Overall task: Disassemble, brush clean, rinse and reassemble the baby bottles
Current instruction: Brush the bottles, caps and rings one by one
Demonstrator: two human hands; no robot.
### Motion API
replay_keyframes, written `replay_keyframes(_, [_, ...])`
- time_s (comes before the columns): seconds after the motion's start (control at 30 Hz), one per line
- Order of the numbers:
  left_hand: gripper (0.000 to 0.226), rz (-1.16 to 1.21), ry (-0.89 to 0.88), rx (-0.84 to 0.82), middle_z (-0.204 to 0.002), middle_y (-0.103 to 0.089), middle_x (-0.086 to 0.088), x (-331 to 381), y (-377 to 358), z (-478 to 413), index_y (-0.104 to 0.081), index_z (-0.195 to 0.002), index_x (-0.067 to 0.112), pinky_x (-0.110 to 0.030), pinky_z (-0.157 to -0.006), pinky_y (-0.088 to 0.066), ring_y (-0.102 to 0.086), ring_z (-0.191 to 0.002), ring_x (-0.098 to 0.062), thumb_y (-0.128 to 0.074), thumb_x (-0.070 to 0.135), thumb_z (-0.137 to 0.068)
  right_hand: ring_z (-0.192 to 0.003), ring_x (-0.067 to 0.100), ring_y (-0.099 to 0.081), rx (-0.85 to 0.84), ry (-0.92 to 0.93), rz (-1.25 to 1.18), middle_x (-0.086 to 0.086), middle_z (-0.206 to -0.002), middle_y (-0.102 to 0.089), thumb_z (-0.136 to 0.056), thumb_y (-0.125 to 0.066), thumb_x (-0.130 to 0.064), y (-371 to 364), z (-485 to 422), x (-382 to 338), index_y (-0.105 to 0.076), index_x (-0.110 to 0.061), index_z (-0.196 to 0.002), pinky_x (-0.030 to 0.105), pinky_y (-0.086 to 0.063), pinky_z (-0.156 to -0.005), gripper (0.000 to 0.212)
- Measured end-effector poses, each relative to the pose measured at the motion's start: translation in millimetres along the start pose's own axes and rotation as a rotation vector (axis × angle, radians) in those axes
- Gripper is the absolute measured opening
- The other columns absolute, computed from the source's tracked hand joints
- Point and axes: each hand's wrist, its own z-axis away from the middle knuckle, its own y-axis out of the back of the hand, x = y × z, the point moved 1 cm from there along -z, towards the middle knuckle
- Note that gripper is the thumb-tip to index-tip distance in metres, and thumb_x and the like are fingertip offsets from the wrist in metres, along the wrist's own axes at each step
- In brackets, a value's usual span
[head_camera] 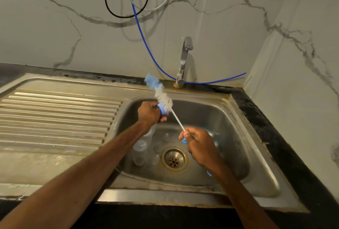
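1. The fingers of your left hand [150, 113] are curled round a blue ring [163, 110], held above the sink basin [238, 137].
2. The fingers of your right hand [200, 146] pinch the thin stem of the bottle brush [162, 95]. Its white bristles cross the ring and its blue tip points up toward the tap [184, 58].
3. In the basin, left of the drain [174, 159], lie clear bottles [139, 152] and a clear teat [166, 137].
4. More blue parts [209, 173] lie under your right hand, mostly hidden.

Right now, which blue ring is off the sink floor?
The blue ring gripped in the left hand, with the brush against it. The other blue pieces lie low in the sink, partly hidden by the right hand.
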Motion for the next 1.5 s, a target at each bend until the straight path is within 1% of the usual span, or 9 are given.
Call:
replay_keyframes(0.3, [0.017, 0.182, 0.020, -0.115, -0.090, -0.075, -0.014, 3.3, 0.5, -5.9, -0.073, -0.110, -0.007, -0.031, -0.081, -0.061, -0.068, -0.069, -0.015, -0.066, 0.001, -0.096, -0.045, 0.004, -0.045, 0.010, -0.043, -0.022, -0.016, -0.047, -0.052, -0.103, -0.048, -0.012, 0.2, 0.8, 2.2, -0.068, -0.014, -0.081, 0.020, -0.037, -0.053, 0.030])
replay_keyframes(0.4, [0.015, 0.354, 0.143, -0.144, -0.100, -0.076, -0.013, 3.5, 5.7, -5.9, -0.072, -0.110, 0.003, -0.024, -0.074, -0.061, -0.072, -0.074, -0.013, -0.066, 0.005, -0.096, -0.049, 0.013, -0.045, 0.020, -0.041, -0.047, -0.007, -0.051, -0.052, -0.103, -0.048, -0.013, 3.8, 2.4, 4.0, -0.068, -0.014, -0.080, 0.023, -0.038, -0.051, 0.031])
replay_keyframes(0.57, [0.019, 0.210, -0.052, -0.205, -0.091, -0.078, -0.012, 7.1, -9.8, 6.9, -0.076, -0.113, 0.005, -0.026, -0.068, -0.062, -0.077, -0.075, -0.021, -0.070, 0.005, -0.094, -0.045, 0.011, -0.044, 0.027, -0.044, -0.051, -0.013, -0.045, -0.049, -0.103, -0.046, -0.014, -0.6, -12.8, 2.0, -0.065, -0.021, -0.077, 0.029, -0.040, -0.057, 0.033])
replay_keyframes(0.77, [0.023, 0.038, -0.052, 0.038, -0.100, -0.078, -0.010, -1.6, 5.5, -8.5, -0.075, -0.115, 0.006, -0.023, -0.071, -0.063, -0.076, -0.073, -0.012, -0.071, 0.014, -0.094, -0.047, -0.002, -0.051, -0.026, -0.038, 0.007, -0.025, -0.049, -0.054, -0.102, -0.047, -0.011, 0.1, -0.2, 5.8, -0.068, -0.013, -0.082, 0.017, -0.035, -0.056, 0.029])
replay_keyframes(0.93, [0.026, -0.007, -0.154, 0.068, -0.101, -0.078, -0.007, 4.1, -4.7, 0.7, -0.076, -0.115, 0.007, -0.034, -0.080, -0.064, -0.077, -0.082, -0.016, -0.076, 0.013, -0.090, -0.045, 0.001, -0.048, 0.021, -0.062, -0.031, -0.023, -0.047, -0.053, -0.103, -0.046, -0.013, -1.7, -13.9, 5.0, -0.065, -0.020, -0.076, 0.024, -0.037, -0.063, 0.033])
replay_keyframes(1.1, [0.034, 0.063, 0.006, 0.129, -0.100, -0.079, -0.006, -4.2, 14.2, -11.3, -0.079, -0.109, 0.011, -0.031, -0.086, -0.061, -0.074, -0.090, -0.016, -0.090, 0.015, -0.076, -0.042, 0.000, -0.047, -0.045, -0.073, -0.015, -0.020, -0.046, -0.052, -0.102, -0.048, -0.011, 1.3, 2.6, 8.9, -0.069, -0.011, -0.083, 0.018, -0.033, -0.053, 0.028])
replay_keyframes(1.17, [0.030, 0.017, -0.032, 0.125, -0.101, -0.078, -0.005, -2.0, 8.3, -5.0, -0.079, -0.110, 0.012, -0.030, -0.085, -0.061, -0.073, -0.088, -0.015, -0.086, 0.016, -0.081, -0.044, 0.003, -0.046, -0.019, -0.064, -0.035, -0.015, -0.046, -0.052, -0.102, -0.048, -0.012, -0.1, -3.9, 6.0, -0.069, -0.015, -0.080, 0.021, -0.036, -0.055, 0.030])
replay_keyframes(1.33, [0.031, 0.129, 0.028, -0.009, -0.096, -0.078, -0.013, 4.8, -4.7, 1.9, -0.071, -0.123, 0.006, -0.033, -0.065, -0.065, -0.077, -0.069, -0.022, -0.072, 0.016, -0.094, -0.041, 0.004, -0.042, -0.006, -0.064, -0.059, -0.013, -0.045, -0.049, -0.103, -0.046, -0.013, -2.8, -11.1, 4.7, -0.067, -0.015, -0.079, 0.023, -0.036, -0.051, 0.031])
replay_keyframes(1.5, [0.030, 0.160, 0.108, -0.019, -0.099, -0.077, -0.016, 0.0, 1.9, -6.6, -0.068, -0.123, -0.001, -0.037, -0.078, -0.065, -0.078, -0.076, -0.022, -0.068, 0.012, -0.096, -0.043, 0.003, -0.048, -0.011, -0.076, -0.020, -0.019, -0.046, -0.054, -0.102, -0.047, -0.011, 0.1, -6.8, 11.4, -0.066, -0.017, -0.076, 0.020, -0.037, -0.054, 0.033])
